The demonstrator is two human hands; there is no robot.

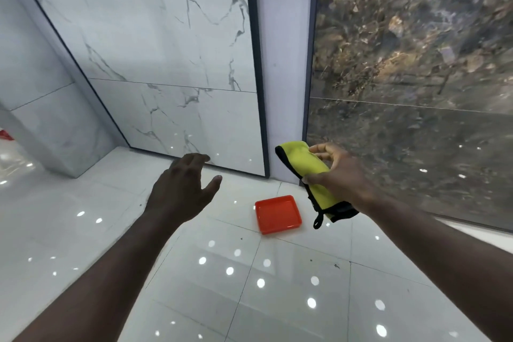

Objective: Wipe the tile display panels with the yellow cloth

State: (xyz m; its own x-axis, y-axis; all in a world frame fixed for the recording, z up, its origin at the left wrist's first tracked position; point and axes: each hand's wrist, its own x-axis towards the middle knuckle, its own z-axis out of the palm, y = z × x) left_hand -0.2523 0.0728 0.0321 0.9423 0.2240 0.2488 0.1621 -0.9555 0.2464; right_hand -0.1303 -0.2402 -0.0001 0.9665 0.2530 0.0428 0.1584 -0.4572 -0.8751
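**A:** In the head view, where is the cloth?

**B:** Right of centre in the frame. The right hand holds the yellow cloth, which is folded into a long bundle. The thumb pinches it from below and the curled fingers come over the top. The cloth is in the air and touches neither panel.

**A:** Which way does it run?

**B:** Its long axis slants from upper left to lower right. The black-trimmed end points up toward the pillar, and the other end hangs below the wrist with a small loop dangling.

**A:** And the other hand?

**B:** The left hand is at lower centre. Its fingers are relaxed and loosely spread, the thumb is out, and it holds nothing. It hovers in front of the foot of the white marble panel.

**A:** So which panel is nearer the cloth?

**B:** The dark stone panel fills the right of the frame and its edge is just behind the cloth. The white one is across the pillar to the left. I'd judge the cloth hand is better placed for the dark panel. The bundle probably needs flattening against the surface first.

**A:** Is anything underfoot?

**B:** An orange tray sits on the glossy floor, below and between the hands.
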